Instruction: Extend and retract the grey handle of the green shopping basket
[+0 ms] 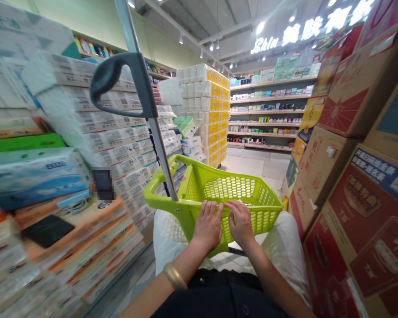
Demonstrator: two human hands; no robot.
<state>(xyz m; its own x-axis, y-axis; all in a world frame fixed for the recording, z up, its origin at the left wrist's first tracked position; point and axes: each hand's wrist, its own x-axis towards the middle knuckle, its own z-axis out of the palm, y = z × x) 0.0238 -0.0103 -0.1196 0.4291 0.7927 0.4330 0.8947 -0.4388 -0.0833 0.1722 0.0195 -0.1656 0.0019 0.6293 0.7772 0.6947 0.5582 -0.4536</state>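
Note:
A lime green shopping basket (252, 194) with a mesh wall stands low in front of me, its near rim toward me. My left hand (208, 225) lies on that near rim with its fingers curled over the edge. Right beside it, my right hand (241, 223) grips the same rim, fingers bent over the top. A gold bangle (174, 276) sits on my left wrist. The basket's metal pull handle (142, 84), with a dark grey grip, rises up to the upper left. Something white (287, 251) lies under and beside the basket.
Stacked tissue and paper-roll packs (86, 145) fill the left side. Brown and red cartons (358, 176) are piled high on the right. A tower of yellow-and-white packs (208, 110) stands ahead, with product shelves (268, 119) behind across a tiled aisle floor (252, 165).

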